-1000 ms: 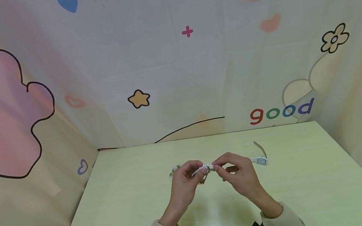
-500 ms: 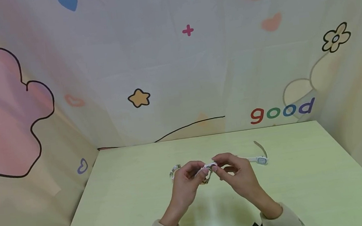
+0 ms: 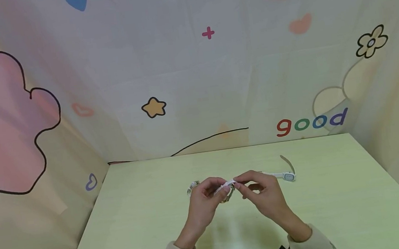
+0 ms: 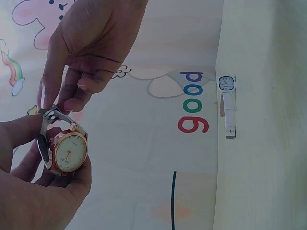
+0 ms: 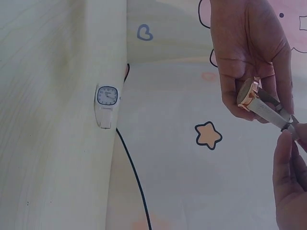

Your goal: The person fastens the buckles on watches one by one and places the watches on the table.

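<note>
Between both hands, raised above the table, is a wristwatch (image 4: 71, 152) with a rose-gold case, pale dial and white strap. My left hand (image 3: 202, 200) holds it around the case and strap, the dial facing outward in the left wrist view. My right hand (image 3: 264, 191) pinches the strap near its buckle (image 4: 50, 114), the fingertips of both hands almost meeting there. The strap is bent into a loop. In the right wrist view the white strap (image 5: 269, 113) runs from the case to the pinching fingers, which partly hide the buckle.
A second white-strapped watch (image 3: 289, 176) lies on the table (image 3: 152, 228) to the right, its strap curving up. Another watch (image 5: 107, 96) with a squarish dial lies to the left, partly behind my left hand in the head view. A printed cloth backdrop (image 3: 185, 68) stands behind the table.
The strap piece between the fingertips has shifted and bent slightly, and the right fingers have moved a little along it. Both hands otherwise stay in place; the watches on the table have not moved.
</note>
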`<move>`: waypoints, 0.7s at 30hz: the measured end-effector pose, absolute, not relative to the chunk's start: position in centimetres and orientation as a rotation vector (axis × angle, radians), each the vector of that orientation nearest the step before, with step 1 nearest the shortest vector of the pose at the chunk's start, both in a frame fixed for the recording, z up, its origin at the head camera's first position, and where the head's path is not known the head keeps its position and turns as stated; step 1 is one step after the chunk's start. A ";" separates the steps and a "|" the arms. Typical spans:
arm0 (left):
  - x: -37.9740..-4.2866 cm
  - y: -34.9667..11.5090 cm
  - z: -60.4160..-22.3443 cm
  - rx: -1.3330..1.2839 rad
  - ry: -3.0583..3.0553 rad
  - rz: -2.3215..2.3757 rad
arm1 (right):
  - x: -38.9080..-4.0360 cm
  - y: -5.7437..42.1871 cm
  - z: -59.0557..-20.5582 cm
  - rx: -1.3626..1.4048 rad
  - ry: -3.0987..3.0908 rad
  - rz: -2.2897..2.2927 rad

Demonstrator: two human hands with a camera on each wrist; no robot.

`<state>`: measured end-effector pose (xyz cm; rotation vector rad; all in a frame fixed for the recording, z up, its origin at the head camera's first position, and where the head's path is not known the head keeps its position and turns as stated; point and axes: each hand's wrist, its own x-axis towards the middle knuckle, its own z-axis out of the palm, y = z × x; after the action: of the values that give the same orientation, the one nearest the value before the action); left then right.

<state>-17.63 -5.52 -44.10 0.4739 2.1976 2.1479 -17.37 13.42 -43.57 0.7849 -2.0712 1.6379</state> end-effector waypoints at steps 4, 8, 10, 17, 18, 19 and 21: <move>-17.7 -5.5 -44.2 0.482 2.215 2.139 | -17.2 13.3 -43.4 0.787 -2.063 1.585; -17.7 -5.4 -44.3 0.492 2.213 2.144 | -17.2 13.2 -43.8 0.737 -2.089 1.578; -17.7 -5.4 -44.2 0.498 2.212 2.144 | -16.9 13.1 -43.2 0.731 -2.098 1.581; -17.7 -5.5 -44.2 0.502 2.214 2.124 | -17.2 13.3 -43.4 0.796 -2.081 1.579; -17.7 -5.5 -44.3 0.503 2.214 2.121 | -17.3 13.3 -43.6 0.793 -2.088 1.579; -17.7 -5.5 -44.3 0.505 2.215 2.120 | -17.4 13.4 -43.8 0.782 -2.102 1.569; -17.7 -5.5 -44.3 0.508 2.216 2.124 | -17.4 13.4 -44.0 0.758 -2.134 1.545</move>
<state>-17.72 -5.47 -44.32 0.5082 2.2160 2.1238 -17.38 13.36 -43.98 0.7580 -2.1337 1.5448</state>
